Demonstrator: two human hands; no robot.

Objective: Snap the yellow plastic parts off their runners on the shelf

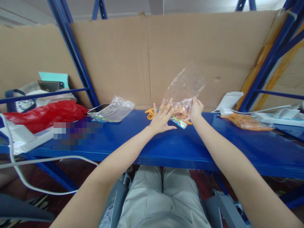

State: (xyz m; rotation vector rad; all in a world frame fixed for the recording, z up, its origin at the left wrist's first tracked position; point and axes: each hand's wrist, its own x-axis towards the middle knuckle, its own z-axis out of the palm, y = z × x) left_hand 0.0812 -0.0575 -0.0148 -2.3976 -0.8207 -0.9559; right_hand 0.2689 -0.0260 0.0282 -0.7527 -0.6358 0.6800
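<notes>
My left hand (pixel 161 118) lies with its fingers spread over several orange plastic parts (pixel 149 114) on the blue shelf. Some of these parts stick out to the left of the fingers, and others show between my two hands, under or inside clear film. My right hand (pixel 196 108) is closed in a pinch on the edge of a clear plastic bag (pixel 186 84), which stands up against the cardboard behind. A shiny, multicoloured foil strip (pixel 180 122) shows just below the orange parts. What lies under my left palm is hidden.
On the right lies another bag of orange parts (pixel 245 121) beside white packaging (pixel 229 102). Clear plastic packaging (pixel 116 109) sits to the left. Farther left are a red plastic bag (pixel 52 114) and a white cable (pixel 59 157). Blue posts (pixel 74 60) flank the cardboard wall (pixel 114 57).
</notes>
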